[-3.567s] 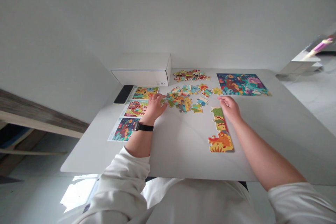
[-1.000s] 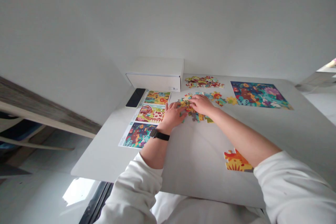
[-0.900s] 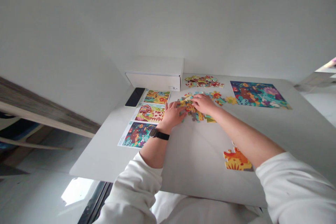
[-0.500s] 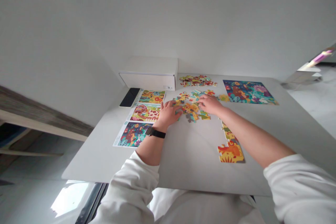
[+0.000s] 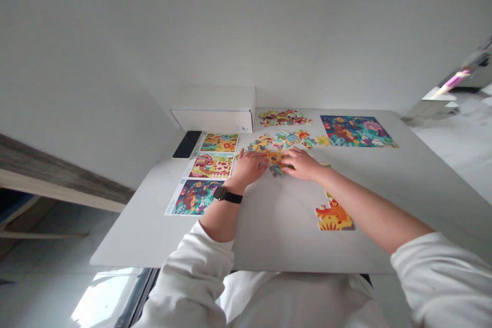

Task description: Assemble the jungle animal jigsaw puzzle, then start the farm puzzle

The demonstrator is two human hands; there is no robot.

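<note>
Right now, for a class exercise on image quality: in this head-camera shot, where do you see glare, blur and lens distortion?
In the head view, a bright patch glares on the floor at lower left; the pink object at far right is blurred; the white table looks skewed by the wide lens; the puzzle pieces stay fairly sharp.

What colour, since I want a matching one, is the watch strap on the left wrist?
Black, as the head view shows on the watch strap.
</note>
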